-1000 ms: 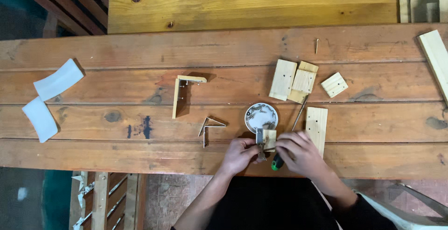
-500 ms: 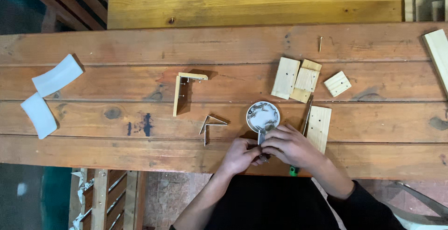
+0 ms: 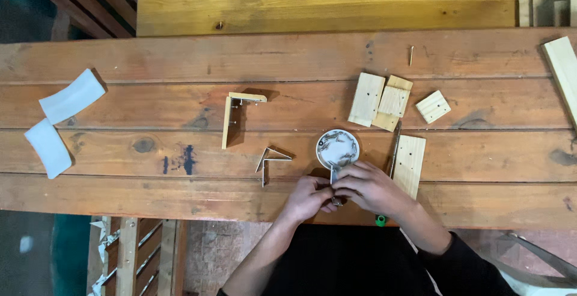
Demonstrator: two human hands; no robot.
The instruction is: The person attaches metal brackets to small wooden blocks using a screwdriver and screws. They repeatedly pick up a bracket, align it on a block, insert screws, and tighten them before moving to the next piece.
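Wooden bench (image 3: 120,194) | both hands' fingers pinch small metal bracket (image 3: 334,179), long axis upright | white dish (image 3: 337,148) just beyond.

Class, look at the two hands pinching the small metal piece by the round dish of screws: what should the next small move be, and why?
Probably lift a screw from the round dish. The left hand and right hand meet on a small metal piece right beside the dish, and no screw can be made out in the fingers.

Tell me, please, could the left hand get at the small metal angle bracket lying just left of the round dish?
Probably yes: the left hand sits near the small metal angle bracket, with only bare wooden table between them.
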